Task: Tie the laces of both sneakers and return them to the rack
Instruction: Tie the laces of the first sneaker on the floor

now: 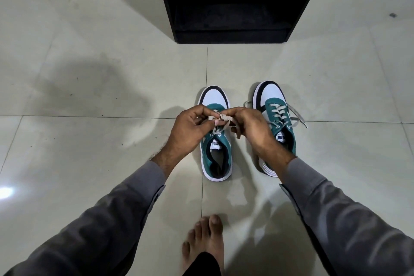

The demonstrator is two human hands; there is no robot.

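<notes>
Two green, white and black sneakers stand side by side on the tiled floor, toes pointing away from me. Over the left sneaker [216,157], my left hand [190,127] and my right hand [253,127] both pinch its beige laces [220,119], which are crossed and looped between my fingertips. The right sneaker [274,105] stands untouched, its loose laces [298,117] trailing onto the floor at its right side; my right forearm hides its heel.
A black shoe rack [237,2] with an open lower shelf stands on the floor straight ahead, beyond the sneakers. My bare foot [205,244] rests on the tiles near the bottom edge. Pale floor tiles [89,96] spread out on both sides.
</notes>
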